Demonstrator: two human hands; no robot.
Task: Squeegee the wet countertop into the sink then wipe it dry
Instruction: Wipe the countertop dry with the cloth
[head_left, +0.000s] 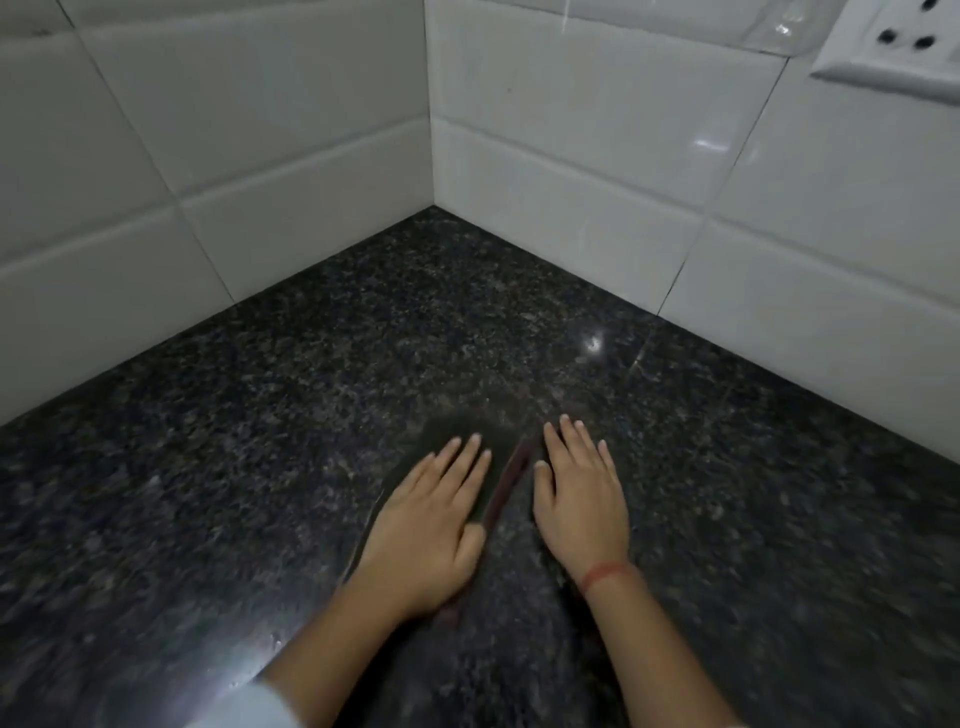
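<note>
Here, dark cloth (457, 457) flat under open left hand (426, 530), right hand (582, 499) open beside

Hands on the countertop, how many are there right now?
2. The left hand lies flat on the dark countertop, fingers spread. The right hand lies flat just beside it, a red thread on its wrist. None seem hidden.
</note>
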